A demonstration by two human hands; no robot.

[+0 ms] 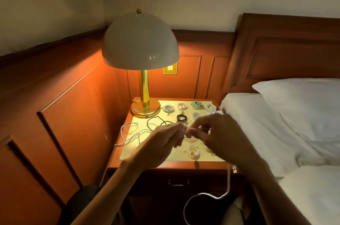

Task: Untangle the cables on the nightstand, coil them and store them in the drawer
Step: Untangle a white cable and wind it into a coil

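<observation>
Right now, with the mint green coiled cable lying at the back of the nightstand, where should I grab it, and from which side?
Pinch the mint green coiled cable across the bundled strands of its near arc, coming down from above. It lies flat, with white coiled cables close on both sides, so a sideways reach would likely nudge them.

Worktop had a lamp past the left hand, coiled cables past the right hand, loose cables further left.
</observation>
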